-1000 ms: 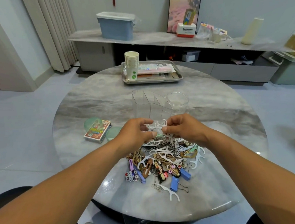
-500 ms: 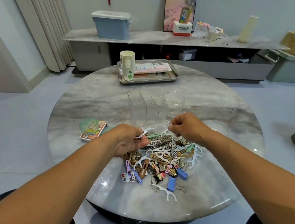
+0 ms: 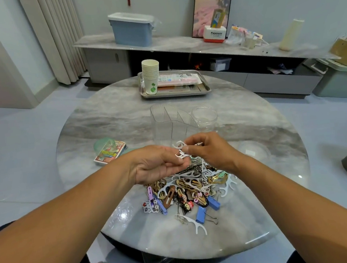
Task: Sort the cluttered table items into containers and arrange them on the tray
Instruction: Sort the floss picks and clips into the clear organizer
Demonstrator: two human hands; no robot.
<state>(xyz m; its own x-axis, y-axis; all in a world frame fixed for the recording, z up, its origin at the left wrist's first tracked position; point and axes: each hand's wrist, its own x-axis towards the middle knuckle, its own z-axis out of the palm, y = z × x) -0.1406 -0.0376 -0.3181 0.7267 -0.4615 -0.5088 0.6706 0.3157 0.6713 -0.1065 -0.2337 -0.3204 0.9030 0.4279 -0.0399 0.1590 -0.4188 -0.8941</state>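
A: While both hands hover above the heap [image 3: 190, 190] on the desk [image 3: 109, 119], the left hand [image 3: 156, 167] and right hand [image 3: 208, 151] pinch white floss picks [image 3: 181, 150] with curled fingers.

B: Clips and more picks lie below; the clear organizer [image 3: 168, 123] and jar [image 3: 205, 117] stand just behind, the tray [image 3: 203, 88] farther back.

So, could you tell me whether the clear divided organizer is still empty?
Empty: the clear divided organizer shows only table through its walls.
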